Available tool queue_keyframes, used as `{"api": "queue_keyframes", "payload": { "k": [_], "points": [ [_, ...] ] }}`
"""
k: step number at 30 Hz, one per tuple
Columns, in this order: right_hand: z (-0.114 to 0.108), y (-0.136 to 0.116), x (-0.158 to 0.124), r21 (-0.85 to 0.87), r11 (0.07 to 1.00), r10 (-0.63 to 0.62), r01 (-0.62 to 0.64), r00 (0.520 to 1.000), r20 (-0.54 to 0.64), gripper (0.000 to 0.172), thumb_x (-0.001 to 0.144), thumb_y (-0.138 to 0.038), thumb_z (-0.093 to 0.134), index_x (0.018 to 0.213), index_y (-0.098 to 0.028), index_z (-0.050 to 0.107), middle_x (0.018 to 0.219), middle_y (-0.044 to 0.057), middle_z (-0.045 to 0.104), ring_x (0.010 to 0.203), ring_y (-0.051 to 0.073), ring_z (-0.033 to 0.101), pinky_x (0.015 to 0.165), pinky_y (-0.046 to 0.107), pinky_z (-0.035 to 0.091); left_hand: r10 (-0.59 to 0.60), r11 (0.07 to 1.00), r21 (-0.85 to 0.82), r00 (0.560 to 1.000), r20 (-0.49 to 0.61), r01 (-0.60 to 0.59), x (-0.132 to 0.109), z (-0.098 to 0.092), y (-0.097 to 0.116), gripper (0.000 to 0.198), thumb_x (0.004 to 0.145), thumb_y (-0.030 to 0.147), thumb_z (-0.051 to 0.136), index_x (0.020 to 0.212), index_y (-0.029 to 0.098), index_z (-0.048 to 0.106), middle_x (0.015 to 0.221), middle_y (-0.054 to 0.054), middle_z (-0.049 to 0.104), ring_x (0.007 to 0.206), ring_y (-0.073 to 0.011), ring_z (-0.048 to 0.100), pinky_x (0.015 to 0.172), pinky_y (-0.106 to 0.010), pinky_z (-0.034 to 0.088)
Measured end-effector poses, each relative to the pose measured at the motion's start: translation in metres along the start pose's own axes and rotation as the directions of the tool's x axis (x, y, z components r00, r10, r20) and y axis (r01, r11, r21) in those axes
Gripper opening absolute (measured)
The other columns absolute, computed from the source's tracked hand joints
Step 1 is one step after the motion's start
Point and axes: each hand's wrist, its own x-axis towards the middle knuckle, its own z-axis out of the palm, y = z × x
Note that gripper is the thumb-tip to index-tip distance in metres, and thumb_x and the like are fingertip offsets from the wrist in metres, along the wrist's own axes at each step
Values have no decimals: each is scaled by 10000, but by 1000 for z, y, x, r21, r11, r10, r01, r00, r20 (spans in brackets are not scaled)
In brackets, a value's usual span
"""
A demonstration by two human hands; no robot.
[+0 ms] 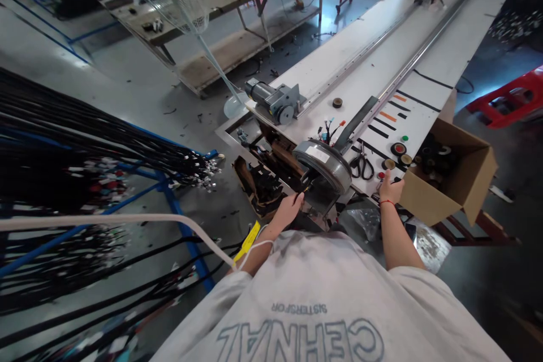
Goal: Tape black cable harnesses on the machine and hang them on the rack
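The broad, dark grey, wheel-shaped drum (328, 168) stands at the near end of the biggest thing in my view, the long white bench with metal rails (360, 82), which runs away to the far right. To the right of the drum, past the bench edge, I have the brown cardboard box (428, 198) with dark rolls inside.

The drum itself I judge to be heavy and stiff, more likely to turn on its axle than to lift. Its curved face looks smooth, so a fingertip push there might slip; I would take hold at the rim or at the hub on the near left side, and keep off the white paper label (318, 154). The flat, dark grey strip (356, 123) rises from its far side and looks rigid.

My left hand (289, 208) is just beside the near left side of the drum, fingers curled; whether they grasp anything there, I cannot tell. My right hand (389, 189) is at the near right edge of the bench, fingers pointing away from me and thumb out to the right; I cannot tell whether it grips or only touches.

Between drum and right hand lie the black-handled scissors (362, 168). Just beyond that hand sits the small tan-centred tape roll (388, 164). Smallest are the round red button (380, 175), close by the fingertips, and the round green button (405, 138), farther off.
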Motion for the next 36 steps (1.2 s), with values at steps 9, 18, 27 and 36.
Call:
{"api": "queue_keyframes", "payload": {
  "k": [9, 18, 27, 36],
  "points": [
    [-1, 0, 0, 19, 1000, 4, -4, 1000, 28, 798, 793, -614, 621, 1352, -75, 436, 1327, 251, 538, 1214, 388, 526, 1023, 483, 408, -18, 999, -40, 999, 41, 20, -30, -11, -41, 472, 895, 615, 329, 694, 208, 457, 618, 12, 489, 609, -157, 478, 627, -272, 383],
    [-1, 2, -1, 23, 1000, 7, -8, 1000, 30, 815, 792, -627, 605, 1379, -92, 423, 1350, 233, 530, 1238, 376, 512, 1029, 475, 408, -72, 997, -46, 992, -100, 68, -5, 12, -16, 536, 909, 628, 241, 622, 218, 431, 552, -3, 486, 599, -168, 495, 623, -294, 391],
    [2, 4, -1, 22, 1000, -12, 11, 1000, 8, 863, 821, -652, 553, 1424, -57, 387, 1393, 254, 487, 1261, 393, 489, 1052, 492, 384, -43, 997, -69, 998, -37, 41, 7, 14, -4, 555, 892, 668, 241, 616, 219, 416, 542, 12, 437, 566, -156, 449, 589, -285, 366],
    [0, 2, -2, 8, 1000, -11, 11, 1000, 29, 848, 838, -612, 564, 1440, -49, 364, 1429, 262, 448, 1293, 396, 463, 1065, 508, 372, -77, 994, -51, 963, 259, 94, -18, -18, -58, 507, 734, 695, 533, 686, 191, 558, 681, -29, 601, 699, -187, 546, 712, -301, 454]
  ]
}}
